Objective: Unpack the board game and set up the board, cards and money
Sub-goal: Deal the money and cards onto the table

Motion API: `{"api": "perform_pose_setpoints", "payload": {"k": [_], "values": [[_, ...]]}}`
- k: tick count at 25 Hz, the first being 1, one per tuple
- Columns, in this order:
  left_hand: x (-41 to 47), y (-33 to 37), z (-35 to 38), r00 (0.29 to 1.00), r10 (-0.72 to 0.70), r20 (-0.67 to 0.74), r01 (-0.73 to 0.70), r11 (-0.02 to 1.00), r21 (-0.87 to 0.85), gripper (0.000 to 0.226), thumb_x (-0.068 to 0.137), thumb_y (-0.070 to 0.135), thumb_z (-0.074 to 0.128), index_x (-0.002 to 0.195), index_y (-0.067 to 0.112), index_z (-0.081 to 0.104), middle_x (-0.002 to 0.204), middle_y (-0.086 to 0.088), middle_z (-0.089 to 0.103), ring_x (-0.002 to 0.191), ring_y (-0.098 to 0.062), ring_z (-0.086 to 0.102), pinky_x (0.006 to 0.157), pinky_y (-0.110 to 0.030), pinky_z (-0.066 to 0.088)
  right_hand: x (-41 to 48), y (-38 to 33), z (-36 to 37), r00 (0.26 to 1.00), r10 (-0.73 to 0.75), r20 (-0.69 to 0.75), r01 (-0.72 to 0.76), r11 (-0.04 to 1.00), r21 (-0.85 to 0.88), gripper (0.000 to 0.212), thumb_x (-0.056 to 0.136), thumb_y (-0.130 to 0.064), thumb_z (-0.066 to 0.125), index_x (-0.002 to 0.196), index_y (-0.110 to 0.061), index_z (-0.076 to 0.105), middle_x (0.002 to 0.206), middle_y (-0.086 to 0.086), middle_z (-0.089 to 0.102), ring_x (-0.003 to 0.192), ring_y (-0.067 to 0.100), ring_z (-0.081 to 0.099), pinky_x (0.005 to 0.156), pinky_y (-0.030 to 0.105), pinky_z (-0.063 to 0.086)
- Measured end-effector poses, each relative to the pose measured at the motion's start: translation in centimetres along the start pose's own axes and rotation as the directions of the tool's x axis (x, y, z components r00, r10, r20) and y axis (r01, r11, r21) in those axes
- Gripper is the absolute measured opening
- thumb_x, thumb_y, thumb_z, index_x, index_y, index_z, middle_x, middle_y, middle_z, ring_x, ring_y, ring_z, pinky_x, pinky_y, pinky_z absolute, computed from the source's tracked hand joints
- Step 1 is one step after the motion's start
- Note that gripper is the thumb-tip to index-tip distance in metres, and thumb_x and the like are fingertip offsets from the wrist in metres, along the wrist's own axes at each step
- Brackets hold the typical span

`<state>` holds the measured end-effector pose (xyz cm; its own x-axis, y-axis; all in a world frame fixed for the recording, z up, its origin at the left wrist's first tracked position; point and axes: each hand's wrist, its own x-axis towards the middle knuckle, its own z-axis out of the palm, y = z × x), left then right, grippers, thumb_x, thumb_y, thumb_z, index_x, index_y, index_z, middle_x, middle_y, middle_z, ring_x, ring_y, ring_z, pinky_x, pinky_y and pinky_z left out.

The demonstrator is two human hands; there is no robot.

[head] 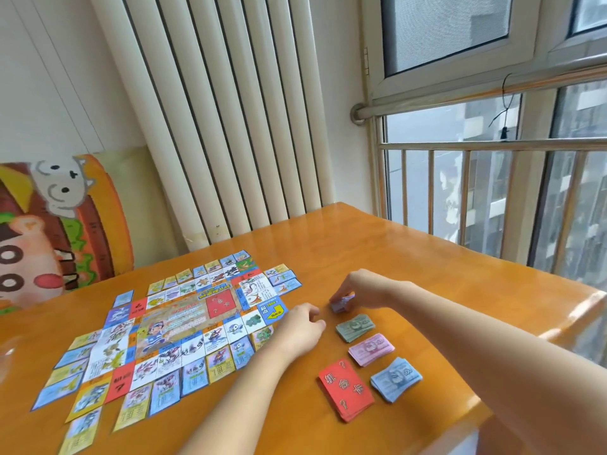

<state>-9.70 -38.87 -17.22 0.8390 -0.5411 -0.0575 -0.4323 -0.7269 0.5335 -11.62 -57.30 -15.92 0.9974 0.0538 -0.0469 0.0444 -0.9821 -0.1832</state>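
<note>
The paper game board (pixel 184 318) lies flat on the wooden table (pixel 410 257), ringed by several property cards (pixel 164 395). To its right lie a red card deck (pixel 345 392) and piles of green money (pixel 354 327), pink money (pixel 371 349) and blue money (pixel 395 379). My right hand (pixel 358 289) pinches a small purple money stack (pixel 341 303) resting on the table above the green pile. My left hand (pixel 303 326) hovers with loosely curled fingers beside the board's right edge, holding nothing.
A white radiator (pixel 223 126) stands behind the table. A cartoon burger cushion (pixel 49 231) leans at the back left. A window with metal railing (pixel 492 192) runs along the right, close to the table's right edge (pixel 558 326).
</note>
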Motion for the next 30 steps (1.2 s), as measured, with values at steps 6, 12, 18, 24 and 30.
{"api": "perform_pose_setpoints", "payload": {"k": [6, 12, 18, 24, 30], "values": [[-1.0, 3.3, 0.6, 0.991, 0.125, -0.05, -0.126, 0.992, -0.008, 0.03, 0.094, 0.026, 0.05, 0.124, 0.021, 0.056, 0.129, -0.001, 0.056, 0.118, -0.015, 0.051, 0.096, -0.024, 0.039, -3.9, 4.6, 1.0, 0.998, -0.064, -0.012, 0.063, 0.992, -0.109, 0.049, 0.096, -0.005, 0.041, 0.137, -0.03, 0.052, 0.142, -0.003, 0.049, 0.127, 0.017, 0.047, 0.103, 0.025, 0.036], [-4.2, 8.0, 3.9, 0.928, 0.372, 0.027, -0.373, 0.92, 0.121, 0.032, 0.095, 0.01, 0.04, 0.116, 0.016, 0.064, 0.125, -0.006, 0.058, 0.117, -0.018, 0.053, 0.101, -0.02, 0.034, -12.6, 5.7, 1.9, 0.996, -0.046, -0.073, 0.043, 0.998, -0.041, 0.041, 0.102, -0.032, 0.037, 0.142, -0.032, 0.042, 0.15, -0.01, 0.036, 0.135, 0.01, 0.037, 0.108, 0.02, 0.023], [-5.9, 11.2, 6.5, 0.914, 0.376, 0.151, -0.404, 0.867, 0.292, 0.046, 0.091, -0.002, 0.035, 0.129, 0.016, 0.054, 0.129, -0.008, 0.059, 0.131, -0.016, 0.042, 0.116, -0.028, -0.005, -20.8, 5.0, 4.2, 0.988, -0.087, -0.129, 0.098, 0.992, 0.08, 0.073, 0.08, -0.07, 0.043, 0.146, -0.039, 0.033, 0.151, -0.017, 0.03, 0.136, 0.002, 0.03, 0.105, 0.012, 0.021], [-6.4, 11.8, 6.6, 0.931, 0.308, 0.194, -0.35, 0.903, 0.249, 0.047, 0.094, -0.001, 0.03, 0.132, 0.015, 0.052, 0.132, -0.004, 0.057, 0.135, -0.016, 0.037, 0.117, -0.03, -0.006, -23.1, 4.6, 5.5, 0.935, -0.078, -0.346, 0.187, 0.938, 0.293, 0.048, 0.075, -0.023, 0.079, 0.12, -0.03, 0.066, 0.126, -0.014, 0.061, 0.119, -0.011, 0.049, 0.102, 0.007, 0.033], [-6.3, 11.1, 6.5, 0.93, 0.282, 0.237, -0.313, 0.944, 0.106, 0.042, 0.097, 0.005, 0.029, 0.128, 0.02, 0.054, 0.133, -0.001, 0.056, 0.14, -0.022, 0.028, 0.119, -0.033, 0.009, -24.0, 4.0, 6.3, 0.877, -0.068, -0.476, 0.275, 0.883, 0.381, 0.025, 0.08, -0.018, 0.075, 0.105, -0.024, 0.075, 0.106, -0.012, 0.071, 0.105, -0.006, 0.062, 0.098, 0.017, 0.045]]}}
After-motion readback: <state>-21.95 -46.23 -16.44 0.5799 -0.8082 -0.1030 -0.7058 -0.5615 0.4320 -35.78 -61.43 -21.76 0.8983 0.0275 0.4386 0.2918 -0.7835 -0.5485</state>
